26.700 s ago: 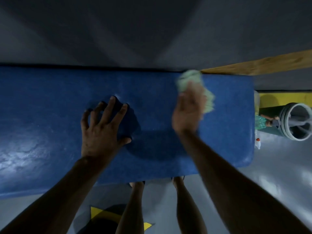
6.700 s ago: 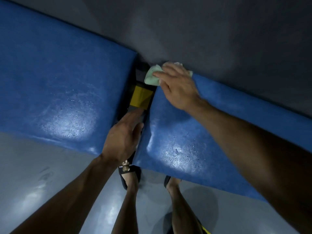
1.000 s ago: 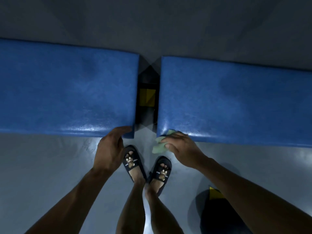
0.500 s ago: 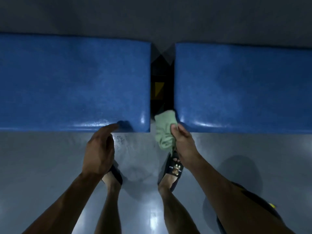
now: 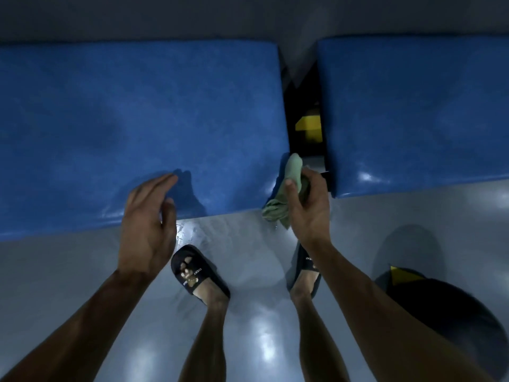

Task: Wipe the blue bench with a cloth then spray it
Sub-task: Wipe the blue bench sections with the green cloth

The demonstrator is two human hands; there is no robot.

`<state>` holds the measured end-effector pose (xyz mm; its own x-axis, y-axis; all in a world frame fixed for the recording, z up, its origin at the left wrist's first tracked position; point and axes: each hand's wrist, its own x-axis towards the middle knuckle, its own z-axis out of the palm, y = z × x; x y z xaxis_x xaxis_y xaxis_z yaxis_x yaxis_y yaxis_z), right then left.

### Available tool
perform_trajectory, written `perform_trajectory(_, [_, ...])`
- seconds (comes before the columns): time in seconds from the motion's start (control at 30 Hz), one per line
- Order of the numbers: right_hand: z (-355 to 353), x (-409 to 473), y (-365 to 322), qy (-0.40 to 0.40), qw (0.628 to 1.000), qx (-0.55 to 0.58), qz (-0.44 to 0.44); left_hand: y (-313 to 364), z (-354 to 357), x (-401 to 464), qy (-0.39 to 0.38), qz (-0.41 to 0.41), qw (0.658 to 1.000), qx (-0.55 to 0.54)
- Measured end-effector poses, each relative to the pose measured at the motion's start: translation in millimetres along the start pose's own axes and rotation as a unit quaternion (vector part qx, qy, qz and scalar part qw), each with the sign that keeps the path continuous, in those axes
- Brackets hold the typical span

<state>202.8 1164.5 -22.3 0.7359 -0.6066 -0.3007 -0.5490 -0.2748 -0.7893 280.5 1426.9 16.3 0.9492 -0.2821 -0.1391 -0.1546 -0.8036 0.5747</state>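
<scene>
Two blue padded bench sections lie side by side along the wall: the left bench section (image 5: 132, 128) fills the left and middle, the right bench section (image 5: 413, 114) reaches the right edge. My right hand (image 5: 308, 205) holds a bunched pale green cloth (image 5: 289, 186) at the front of the gap between them, against the left section's near right corner. My left hand (image 5: 148, 219) hovers over the left section's front edge, fingers apart, holding nothing. No spray bottle is in view.
A dark gap with a yellow frame part (image 5: 308, 126) separates the sections. The glossy grey floor (image 5: 248, 340) lies in front, with my two feet in black slippers (image 5: 195, 271). A dark round object with a yellow mark (image 5: 440, 312) sits at the lower right.
The view has shifted left, so the gap now lies right of centre. My right hand still holds the cloth at the gap's front; my left hand has lifted over the left section's front edge.
</scene>
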Motion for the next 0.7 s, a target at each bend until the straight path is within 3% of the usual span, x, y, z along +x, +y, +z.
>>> perform_trajectory(0.07, [14.2,5.5,-4.2,0.020,0.999,-0.035,-0.011,-12.3,-5.6,6.2,0.002,0.015,1.000,0.003])
perform_trajectory(0.2, [41.2,4.8,-5.0,0.046,0.998,0.014,-0.030,-32.2,-11.3,14.2,-0.002,0.051,0.999,0.001])
perform_trajectory(0.37, [92.8,-15.1,-21.6,0.148,0.979,-0.131,-0.051,-46.5,-15.5,12.1,0.009,0.036,0.999,-0.004])
perform_trajectory(0.43, [135.8,-42.5,-43.0,0.098,0.963,-0.187,-0.165,-50.5,-16.7,10.3,0.011,0.036,0.999,-0.001])
perform_trajectory(0.5, [171.2,-72.8,-60.3,-0.041,0.929,-0.224,-0.291,-53.3,-18.8,12.0,0.012,0.040,0.999,0.002])
perform_trajectory(0.57, [164.8,-69.8,-58.6,-0.120,0.888,-0.246,-0.369,-53.9,-20.9,15.6,0.014,0.045,0.999,0.003])
perform_trajectory(0.63, [129.0,-40.8,-44.1,-0.127,0.875,-0.245,-0.399,-56.1,-23.4,19.0,0.023,0.038,0.999,0.003])
perform_trajectory(0.7, [86.8,-8.3,-21.6,-0.039,0.916,-0.228,-0.329,-57.5,-22.0,21.0,0.021,0.036,0.999,-0.001])
